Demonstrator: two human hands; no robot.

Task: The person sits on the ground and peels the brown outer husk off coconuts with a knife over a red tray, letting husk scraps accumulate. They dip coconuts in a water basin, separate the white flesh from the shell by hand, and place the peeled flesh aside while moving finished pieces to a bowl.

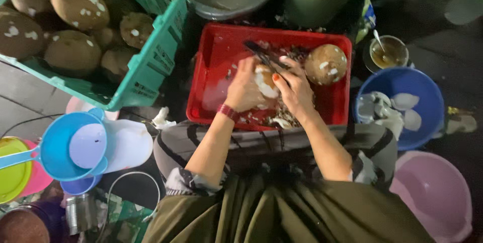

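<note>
We held a half-peeled coconut (265, 83) over the red tray (214, 47), our left hand (245, 88) wrapped around its left side and gripping it firmly. Our right hand (295, 88) was closed on the handle of a dark knife (262, 54), whose blade reached up and to the left across the top of the coconut. Brown shavings and white scraps lay in the tray beneath our hands, and a second, unpeeled coconut (326, 64) sat in the tray's far right corner, just beside our right hand. To the left stood a green crate (151, 67) piled with more brown coconuts. To the right, a blue bowl (427, 97) held white peeled pieces, and a pink basin (437, 192) sat near it. A blue scoop (58, 147) lay at our left, well apart from the tray.
</note>
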